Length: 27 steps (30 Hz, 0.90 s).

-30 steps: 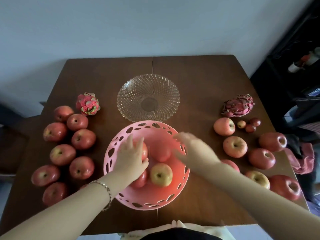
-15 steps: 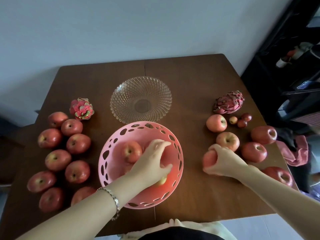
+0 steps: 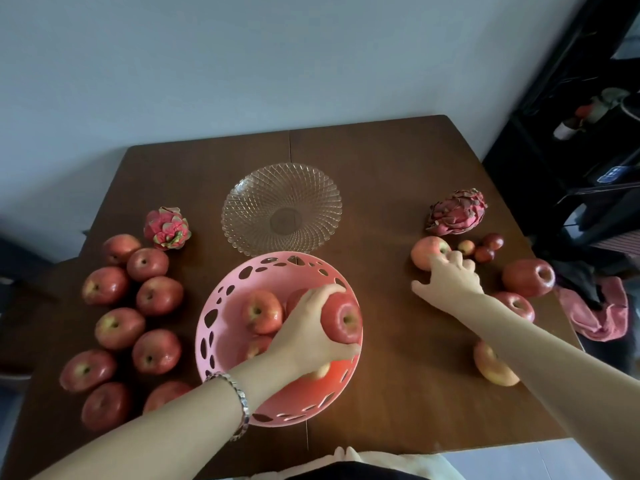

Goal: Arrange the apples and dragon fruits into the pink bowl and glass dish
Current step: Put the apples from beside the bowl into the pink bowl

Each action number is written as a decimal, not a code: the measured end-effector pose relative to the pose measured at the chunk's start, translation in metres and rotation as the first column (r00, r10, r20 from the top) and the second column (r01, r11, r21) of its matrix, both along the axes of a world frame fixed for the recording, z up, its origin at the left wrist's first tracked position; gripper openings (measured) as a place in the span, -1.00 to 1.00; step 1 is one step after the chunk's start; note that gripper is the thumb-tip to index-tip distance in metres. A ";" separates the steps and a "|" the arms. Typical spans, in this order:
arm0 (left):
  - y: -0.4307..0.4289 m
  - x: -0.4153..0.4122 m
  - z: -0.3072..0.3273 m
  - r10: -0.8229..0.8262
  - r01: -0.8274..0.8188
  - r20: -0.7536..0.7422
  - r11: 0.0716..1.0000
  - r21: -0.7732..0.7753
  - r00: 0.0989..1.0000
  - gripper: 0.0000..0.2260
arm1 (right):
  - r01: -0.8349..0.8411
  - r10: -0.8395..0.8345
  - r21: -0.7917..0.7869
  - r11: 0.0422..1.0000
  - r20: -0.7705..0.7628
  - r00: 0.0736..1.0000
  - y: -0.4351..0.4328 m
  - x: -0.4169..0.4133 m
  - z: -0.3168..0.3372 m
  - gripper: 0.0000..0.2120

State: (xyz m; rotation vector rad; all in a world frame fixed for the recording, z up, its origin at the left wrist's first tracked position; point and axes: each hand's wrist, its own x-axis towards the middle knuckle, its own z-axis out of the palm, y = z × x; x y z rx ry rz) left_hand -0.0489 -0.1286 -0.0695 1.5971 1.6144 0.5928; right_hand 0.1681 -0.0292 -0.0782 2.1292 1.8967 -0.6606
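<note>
Left hand fingers now clamp a red apple over the right rim of the pink bowl, frame centre (handed over from the right). Right hand, fingers spread and empty, has moved up-right onto the next apple; glass dish unfilled.

The bowl sits on the table at the near centre, with the dish just behind it. Several apples lie in the bowl. A cluster of apples lies left of the bowl, with one dragon fruit behind that cluster. More apples lie right of the bowl, with a second dragon fruit behind them. Three small fruits lie between that dragon fruit and the right-hand apples. A cloth lies at the table's right edge.
</note>
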 end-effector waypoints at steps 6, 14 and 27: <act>-0.002 -0.015 0.000 0.077 -0.077 0.001 0.997 -0.013 0.997 -0.35 | -0.031 0.052 -0.076 0.997 0.303 0.952 -0.002 0.011 -0.058 -0.51; -0.032 -0.088 -0.017 0.322 -0.325 -0.067 0.945 -0.043 0.944 -0.39 | -0.108 0.101 0.055 0.993 0.111 0.989 -0.010 0.000 -0.019 -0.33; -0.039 -0.124 -0.023 0.226 -0.198 -0.587 0.974 0.113 0.778 -0.32 | -0.499 0.481 0.061 0.865 -0.388 0.787 -0.090 -0.141 0.026 -0.25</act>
